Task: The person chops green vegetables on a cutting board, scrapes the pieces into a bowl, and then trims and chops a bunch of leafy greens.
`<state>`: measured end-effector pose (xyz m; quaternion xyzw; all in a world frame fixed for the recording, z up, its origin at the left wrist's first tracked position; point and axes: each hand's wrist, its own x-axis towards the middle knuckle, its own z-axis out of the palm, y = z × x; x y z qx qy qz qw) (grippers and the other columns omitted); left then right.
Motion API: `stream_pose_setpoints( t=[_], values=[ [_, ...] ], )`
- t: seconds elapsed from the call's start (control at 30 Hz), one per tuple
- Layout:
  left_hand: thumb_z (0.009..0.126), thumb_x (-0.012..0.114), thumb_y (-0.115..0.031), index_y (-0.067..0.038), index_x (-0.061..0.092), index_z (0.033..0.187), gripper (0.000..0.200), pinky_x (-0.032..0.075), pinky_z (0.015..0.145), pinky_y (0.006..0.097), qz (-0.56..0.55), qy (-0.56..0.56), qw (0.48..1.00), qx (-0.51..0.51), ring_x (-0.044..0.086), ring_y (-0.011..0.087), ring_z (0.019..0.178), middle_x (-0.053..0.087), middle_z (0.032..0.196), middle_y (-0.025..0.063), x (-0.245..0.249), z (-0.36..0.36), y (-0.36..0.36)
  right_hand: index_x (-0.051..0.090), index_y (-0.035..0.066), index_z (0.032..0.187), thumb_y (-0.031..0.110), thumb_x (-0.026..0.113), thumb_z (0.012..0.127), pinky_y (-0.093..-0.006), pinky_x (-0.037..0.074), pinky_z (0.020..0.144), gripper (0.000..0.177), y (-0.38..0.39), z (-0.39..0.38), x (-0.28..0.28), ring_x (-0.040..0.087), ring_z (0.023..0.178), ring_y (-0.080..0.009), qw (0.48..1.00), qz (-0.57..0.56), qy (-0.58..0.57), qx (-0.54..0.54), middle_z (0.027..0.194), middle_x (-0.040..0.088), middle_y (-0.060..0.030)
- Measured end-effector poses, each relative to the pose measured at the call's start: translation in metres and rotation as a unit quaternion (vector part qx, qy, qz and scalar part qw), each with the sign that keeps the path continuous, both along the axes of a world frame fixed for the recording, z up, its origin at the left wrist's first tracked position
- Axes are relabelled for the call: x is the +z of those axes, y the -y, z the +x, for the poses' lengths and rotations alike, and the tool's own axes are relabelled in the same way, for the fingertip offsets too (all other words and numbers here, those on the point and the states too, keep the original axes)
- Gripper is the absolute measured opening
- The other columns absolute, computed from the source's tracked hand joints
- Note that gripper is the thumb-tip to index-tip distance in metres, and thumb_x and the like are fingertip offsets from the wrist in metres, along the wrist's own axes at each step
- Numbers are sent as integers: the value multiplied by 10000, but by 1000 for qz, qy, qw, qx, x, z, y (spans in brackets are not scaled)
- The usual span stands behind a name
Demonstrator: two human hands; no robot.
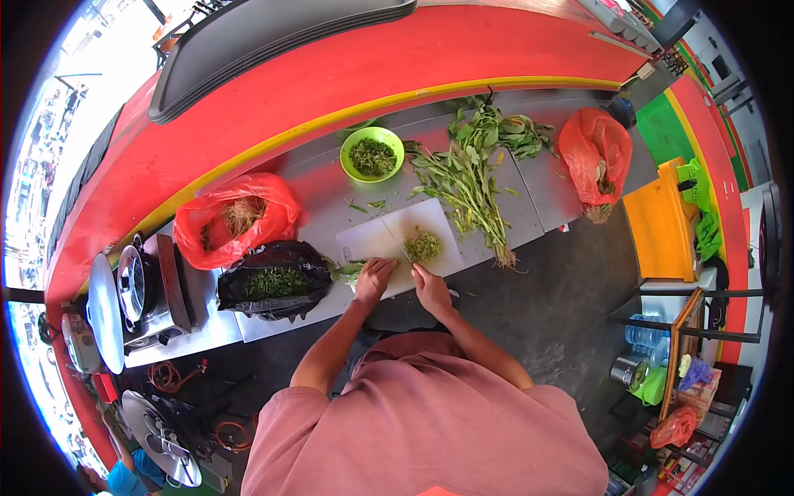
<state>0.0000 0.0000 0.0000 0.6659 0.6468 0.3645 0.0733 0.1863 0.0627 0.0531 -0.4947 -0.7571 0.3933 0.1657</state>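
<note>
Steel counter (pixel 533 202); knife (pixel 405 251) in right hand (pixel 430 288)

A white cutting board (pixel 370 237) is lying flat on the grey surface (pixel 542 194), turned at a slight angle to its edge. A small bundle of green leaves (pixel 350 268) is resting across the board's near left edge, and the left hand (pixel 374 277) is pressing down on it. A loose pile of chopped greens (pixel 423 245) is sitting near the board's middle. A knife (pixel 404 253), only thinly visible, is pointing from the right hand (pixel 430 286) towards that pile.
</note>
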Motion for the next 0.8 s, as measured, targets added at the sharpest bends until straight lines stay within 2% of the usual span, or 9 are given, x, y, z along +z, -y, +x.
stream_pose_setpoints(
  t=[0.3,0.4,0.57,0.7,0.8],
  values=[
    [778,710,-14,-31,720,1027,250,534,906,391,12,-9,999,-28,649,278,998,695,1055,86,14,-2,-4,660,77,1241,312,539,1016,-523,530,698,347,19,5,-4,666,819,-459,999,-31,30,19,856,684,-263],
    [781,714,-16,-28,724,1001,221,533,901,386,7,-3,1000,-25,647,280,994,693,1043,83,18,-1,-4,652,105,1261,320,537,1014,-530,532,677,346,21,5,-8,669,799,-452,999,-5,27,35,841,685,-256],
    [799,713,-28,-32,727,1002,204,530,892,397,2,7,1000,-16,645,283,993,691,1035,79,17,-2,-2,652,144,1264,307,530,1016,-528,546,656,321,14,-5,-5,674,787,-446,991,40,104,75,881,699,-242],
    [798,715,-31,-33,727,995,197,527,889,410,-15,-4,1000,-10,644,286,997,691,1030,81,25,-1,-1,661,139,1248,306,520,1018,-527,547,671,318,0,-21,-10,673,797,-450,989,58,96,100,899,702,-242],
    [800,713,-28,-33,725,980,180,524,891,418,4,2,1000,-2,643,283,1006,692,1025,80,30,1,1,636,174,1292,358,492,1021,-537,556,711,358,-6,-25,-15,689,811,-445,994,37,48,89,876,705,-244]
  ],
)
